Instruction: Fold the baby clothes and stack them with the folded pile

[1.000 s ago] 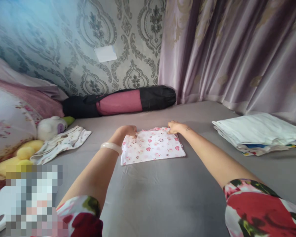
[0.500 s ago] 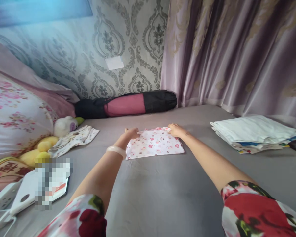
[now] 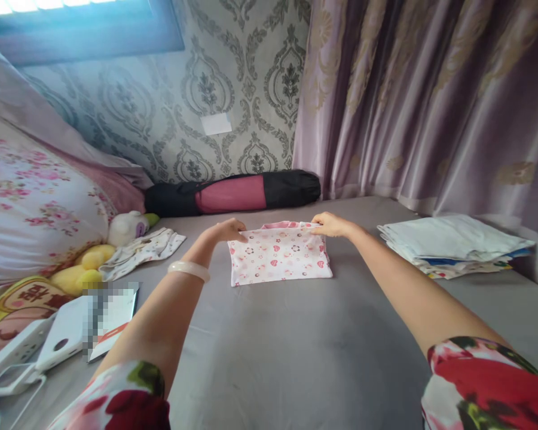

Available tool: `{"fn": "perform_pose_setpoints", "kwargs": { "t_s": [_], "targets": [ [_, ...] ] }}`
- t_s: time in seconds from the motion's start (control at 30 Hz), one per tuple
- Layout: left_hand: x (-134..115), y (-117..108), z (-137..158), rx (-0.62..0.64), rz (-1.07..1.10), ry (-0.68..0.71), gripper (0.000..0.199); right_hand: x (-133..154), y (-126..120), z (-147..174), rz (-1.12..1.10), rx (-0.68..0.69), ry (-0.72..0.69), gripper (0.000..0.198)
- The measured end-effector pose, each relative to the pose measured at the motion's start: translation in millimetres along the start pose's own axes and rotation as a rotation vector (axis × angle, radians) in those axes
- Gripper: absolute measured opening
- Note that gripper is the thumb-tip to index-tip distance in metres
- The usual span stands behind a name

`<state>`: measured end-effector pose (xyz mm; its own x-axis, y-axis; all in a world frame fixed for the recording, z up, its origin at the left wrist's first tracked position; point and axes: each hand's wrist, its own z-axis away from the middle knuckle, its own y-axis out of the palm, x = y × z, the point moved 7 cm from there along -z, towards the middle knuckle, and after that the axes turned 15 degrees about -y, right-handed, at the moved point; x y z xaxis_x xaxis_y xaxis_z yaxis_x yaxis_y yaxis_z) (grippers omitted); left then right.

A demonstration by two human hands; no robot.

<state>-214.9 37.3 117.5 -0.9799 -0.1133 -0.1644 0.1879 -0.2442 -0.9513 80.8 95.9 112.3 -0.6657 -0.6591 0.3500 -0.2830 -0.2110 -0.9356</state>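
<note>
A white baby shirt (image 3: 280, 254) with pink hearts and flowers is folded into a rectangle on the grey bed sheet (image 3: 291, 352). A strip of pink neckline peeks out at its far edge. My left hand (image 3: 230, 229), a pale bangle on the forearm, pinches the shirt's far left corner. At the far right corner my right hand (image 3: 334, 225) grips the fabric between thumb and fingers. The near edge rests on the sheet.
To the right is a stack of folded white clothes (image 3: 452, 242). On the left are small patterned garments (image 3: 146, 252), plush toys (image 3: 94, 266), a white device (image 3: 67, 331) and a power strip (image 3: 18, 352). A black-and-pink rolled bag (image 3: 233, 194) lies along the wall.
My hands have shifted slightly apart at the shirt's far edge, and that edge looks a little higher and straighter. The camera view has tilted slightly.
</note>
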Motion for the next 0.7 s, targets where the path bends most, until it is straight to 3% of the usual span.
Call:
{"fn": "perform_pose_setpoints", "kwargs": {
  "t_s": [0.1, 0.17, 0.27, 0.37, 0.5, 0.7],
  "targets": [
    [2, -17, 4, 0.036, 0.103, 0.089, 0.037, 6, -18, 4, -0.067, -0.042, -0.045, 0.02],
    [3, -32, 7, -0.028, 0.151, 0.104, 0.038, 12, -32, 6, -0.053, -0.091, -0.069, 0.019],
    [1, -56, 14, -0.253, 0.184, 0.054, 0.034, 21, -52, 11, 0.01, -0.251, -0.074, 0.02],
    [-2, -65, 24, -0.481, 0.162, -0.021, 0.026, 26, -59, 17, 0.093, -0.4, -0.058, 0.023],
    [-7, -46, 31, -0.587, 0.105, 0.007, 0.021, 27, -43, 25, 0.204, -0.427, -0.074, 0.025],
    [-8, -2, 50, -0.549, 0.069, 0.105, 0.015, 28, -9, 55, 0.251, -0.404, -0.184, 0.02]
  ]
}}
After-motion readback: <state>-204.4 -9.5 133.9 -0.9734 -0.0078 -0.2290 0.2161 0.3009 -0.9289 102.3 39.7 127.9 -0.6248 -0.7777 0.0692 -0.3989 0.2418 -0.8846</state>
